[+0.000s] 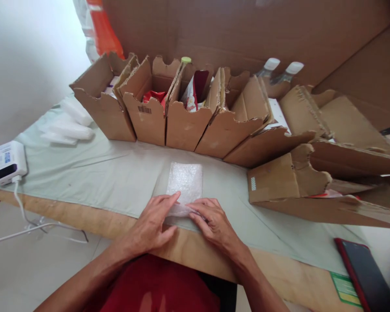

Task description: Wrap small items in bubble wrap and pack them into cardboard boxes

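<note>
A small, roughly square piece of clear bubble wrap [184,178] lies on the pale green cloth in front of me. It looks like a flat pouch or folded sheet; whether anything is inside I cannot tell. My left hand [154,221] rests at its near left edge, fingers stretched out and thumb held apart. From the right, my right hand [212,221] grips the near edge of the bubble wrap between thumb and fingers. That near edge is lifted slightly between both hands, and the fingers partly cover it.
Several open cardboard bins [185,130] stand in a row behind, holding packets. More bubble wrap [69,125] is piled at the left. A white device [8,161] with a cable sits at the left edge. A phone [365,268] lies front right; capped bottles [287,71] stand behind.
</note>
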`<state>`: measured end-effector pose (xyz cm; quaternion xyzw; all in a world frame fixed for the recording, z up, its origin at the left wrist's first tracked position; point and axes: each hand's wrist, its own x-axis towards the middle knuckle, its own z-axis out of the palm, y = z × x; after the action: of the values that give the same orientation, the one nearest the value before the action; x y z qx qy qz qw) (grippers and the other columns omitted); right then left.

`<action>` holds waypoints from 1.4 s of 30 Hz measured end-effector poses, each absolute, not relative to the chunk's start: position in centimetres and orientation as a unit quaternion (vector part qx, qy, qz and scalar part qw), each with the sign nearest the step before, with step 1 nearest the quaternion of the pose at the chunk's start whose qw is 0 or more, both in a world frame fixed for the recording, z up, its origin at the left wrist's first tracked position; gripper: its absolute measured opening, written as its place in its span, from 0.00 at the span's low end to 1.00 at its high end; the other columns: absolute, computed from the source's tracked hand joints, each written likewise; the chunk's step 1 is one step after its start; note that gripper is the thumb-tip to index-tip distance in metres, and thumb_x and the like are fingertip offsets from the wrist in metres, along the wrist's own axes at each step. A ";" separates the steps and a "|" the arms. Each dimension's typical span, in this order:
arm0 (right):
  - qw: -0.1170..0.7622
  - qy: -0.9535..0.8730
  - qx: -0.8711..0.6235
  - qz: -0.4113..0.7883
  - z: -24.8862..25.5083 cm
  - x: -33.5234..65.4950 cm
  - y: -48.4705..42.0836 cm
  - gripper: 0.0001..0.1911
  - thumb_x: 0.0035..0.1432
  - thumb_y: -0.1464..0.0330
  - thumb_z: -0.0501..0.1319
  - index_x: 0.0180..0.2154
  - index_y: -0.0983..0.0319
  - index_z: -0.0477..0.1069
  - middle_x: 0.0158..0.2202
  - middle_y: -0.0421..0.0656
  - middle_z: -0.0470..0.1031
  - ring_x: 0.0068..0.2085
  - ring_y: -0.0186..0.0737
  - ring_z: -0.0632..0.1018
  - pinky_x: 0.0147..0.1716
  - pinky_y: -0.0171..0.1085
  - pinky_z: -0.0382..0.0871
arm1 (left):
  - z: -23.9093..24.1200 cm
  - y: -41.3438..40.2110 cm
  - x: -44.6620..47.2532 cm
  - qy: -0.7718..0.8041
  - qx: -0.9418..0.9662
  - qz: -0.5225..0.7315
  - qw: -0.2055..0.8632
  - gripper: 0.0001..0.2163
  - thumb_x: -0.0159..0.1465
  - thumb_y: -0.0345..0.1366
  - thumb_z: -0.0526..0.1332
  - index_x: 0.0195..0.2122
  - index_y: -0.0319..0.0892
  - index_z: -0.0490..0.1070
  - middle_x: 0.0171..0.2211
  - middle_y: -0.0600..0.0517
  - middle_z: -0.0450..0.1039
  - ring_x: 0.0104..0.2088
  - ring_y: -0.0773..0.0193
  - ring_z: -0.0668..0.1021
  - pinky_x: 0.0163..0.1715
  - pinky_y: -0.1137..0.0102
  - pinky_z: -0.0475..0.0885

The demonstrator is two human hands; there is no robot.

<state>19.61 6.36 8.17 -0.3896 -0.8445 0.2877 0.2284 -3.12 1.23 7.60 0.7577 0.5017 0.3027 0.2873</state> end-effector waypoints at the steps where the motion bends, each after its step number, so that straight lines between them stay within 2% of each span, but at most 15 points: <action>1: 0.218 -0.845 -0.390 0.294 8.3 19.6 6.6 0.12 0.68 0.71 0.58 0.47 0.57 0.79 0.41 0.44 0.83 0.43 0.43 0.80 0.46 0.44 0.70 | 7.3 1.3 -2.7 0.518 0.747 0.310 0.280 0.31 0.63 0.28 0.59 0.68 0.43 0.57 0.52 0.44 0.75 0.52 0.53 0.75 0.54 0.56 0.72; 4: 0.221 -0.822 -0.417 0.318 8.2 19.8 6.8 0.11 0.67 0.68 0.59 0.48 0.56 0.78 0.41 0.43 0.83 0.42 0.43 0.80 0.44 0.43 0.73 | 6.6 1.9 -1.8 0.577 0.704 0.312 0.272 0.15 0.65 0.31 0.57 0.52 0.42 0.72 0.40 0.47 0.77 0.40 0.57 0.78 0.43 0.62 0.75; 7: 0.305 -0.796 -0.457 0.254 8.6 20.7 5.8 0.14 0.66 0.67 0.61 0.52 0.56 0.75 0.46 0.45 0.82 0.46 0.45 0.80 0.45 0.44 0.74 | 6.6 2.7 -1.4 0.604 0.688 0.296 0.271 0.08 0.65 0.33 0.57 0.41 0.44 0.76 0.34 0.50 0.77 0.36 0.59 0.78 0.39 0.64 0.74; 10: 0.372 -0.815 -0.429 0.115 9.6 22.0 3.8 0.15 0.65 0.73 0.62 0.52 0.56 0.73 0.46 0.46 0.82 0.50 0.47 0.79 0.50 0.46 0.70 | 6.9 3.3 -1.4 0.616 0.682 0.287 0.270 0.08 0.64 0.33 0.57 0.38 0.43 0.76 0.32 0.50 0.77 0.33 0.59 0.77 0.36 0.65 0.73; 13: 0.313 -0.881 -0.351 0.059 10.1 22.1 2.9 0.15 0.63 0.77 0.61 0.50 0.58 0.73 0.48 0.45 0.82 0.53 0.47 0.77 0.51 0.46 0.66 | 7.1 3.8 -1.3 0.624 0.678 0.279 0.272 0.08 0.63 0.33 0.58 0.39 0.43 0.76 0.34 0.49 0.79 0.32 0.60 0.78 0.34 0.66 0.73; 16: 0.222 -0.916 -0.332 0.045 9.1 21.3 3.9 0.16 0.65 0.74 0.59 0.53 0.61 0.73 0.55 0.48 0.80 0.58 0.53 0.75 0.53 0.51 0.63 | 7.0 4.1 -1.2 0.626 0.678 0.273 0.272 0.10 0.63 0.32 0.59 0.43 0.42 0.76 0.34 0.49 0.79 0.29 0.60 0.78 0.32 0.66 0.74; 18: 0.191 -0.919 -0.340 0.050 8.0 20.7 5.2 0.17 0.66 0.73 0.58 0.55 0.63 0.72 0.55 0.49 0.79 0.59 0.55 0.74 0.54 0.52 0.62 | 7.0 4.2 -1.2 0.629 0.677 0.275 0.265 0.11 0.63 0.32 0.59 0.46 0.42 0.75 0.36 0.48 0.80 0.31 0.60 0.79 0.34 0.65 0.75; 22: 0.199 -0.913 -0.344 0.090 7.1 20.4 7.1 0.15 0.67 0.74 0.56 0.52 0.61 0.75 0.52 0.48 0.81 0.56 0.51 0.76 0.52 0.50 0.64 | 7.8 3.3 -1.4 0.617 0.694 0.324 0.181 0.18 0.65 0.33 0.60 0.57 0.43 0.69 0.48 0.44 0.78 0.48 0.51 0.79 0.50 0.55 0.75; 26: 0.219 -0.893 -0.357 0.166 8.2 20.5 7.9 0.15 0.69 0.73 0.54 0.50 0.59 0.76 0.45 0.47 0.83 0.47 0.46 0.79 0.48 0.47 0.69 | 8.9 2.0 -1.6 0.541 0.773 0.313 0.109 0.20 0.65 0.30 0.62 0.58 0.45 0.68 0.60 0.42 0.72 0.61 0.47 0.71 0.59 0.52 0.69; 28: 0.202 -0.880 -0.369 0.221 8.9 20.5 8.2 0.16 0.69 0.72 0.54 0.51 0.58 0.77 0.43 0.45 0.83 0.44 0.44 0.79 0.46 0.45 0.71 | 9.1 1.9 -1.6 0.519 0.800 0.275 0.120 0.21 0.65 0.28 0.60 0.59 0.45 0.67 0.57 0.44 0.74 0.59 0.48 0.73 0.57 0.51 0.69; 30: 0.178 -0.872 -0.375 0.259 9.3 20.5 8.3 0.15 0.69 0.70 0.54 0.51 0.56 0.77 0.43 0.44 0.83 0.43 0.43 0.80 0.45 0.43 0.72 | 8.8 2.4 -1.7 0.518 0.804 0.249 0.152 0.19 0.66 0.26 0.57 0.58 0.45 0.69 0.47 0.46 0.79 0.50 0.51 0.78 0.50 0.54 0.72; 33: 0.206 -0.873 -0.399 0.193 9.4 20.6 7.8 0.14 0.70 0.68 0.54 0.51 0.57 0.77 0.47 0.46 0.82 0.46 0.46 0.79 0.46 0.44 0.71 | 8.2 4.1 -1.7 0.539 0.784 0.230 0.205 0.17 0.66 0.27 0.55 0.54 0.44 0.72 0.41 0.48 0.82 0.40 0.54 0.80 0.44 0.58 0.74; 37: 0.234 -0.892 -0.385 0.045 8.8 20.8 6.9 0.14 0.69 0.67 0.57 0.52 0.61 0.75 0.51 0.52 0.79 0.50 0.51 0.76 0.48 0.49 0.67 | 7.7 6.1 -1.6 0.567 0.762 0.212 0.228 0.18 0.64 0.29 0.57 0.55 0.44 0.72 0.43 0.48 0.82 0.41 0.55 0.81 0.45 0.60 0.75; 39: 0.206 -0.907 -0.366 0.034 8.3 20.7 7.0 0.13 0.68 0.69 0.58 0.52 0.61 0.75 0.51 0.51 0.80 0.50 0.51 0.76 0.49 0.49 0.66 | 7.7 6.3 -1.5 0.579 0.758 0.212 0.214 0.18 0.64 0.28 0.57 0.55 0.42 0.73 0.43 0.46 0.81 0.44 0.52 0.80 0.46 0.57 0.75; 42: 0.195 -0.906 -0.369 0.068 7.8 20.5 8.3 0.14 0.67 0.71 0.57 0.52 0.59 0.75 0.48 0.49 0.81 0.50 0.50 0.77 0.49 0.49 0.66 | 7.8 5.5 -1.5 0.594 0.750 0.249 0.150 0.17 0.66 0.29 0.56 0.56 0.40 0.71 0.50 0.40 0.76 0.50 0.47 0.76 0.50 0.51 0.73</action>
<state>20.48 8.30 7.79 -0.3690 -0.9061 0.0683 0.1953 -1.45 5.52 7.81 0.7502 0.5936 0.2494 0.1501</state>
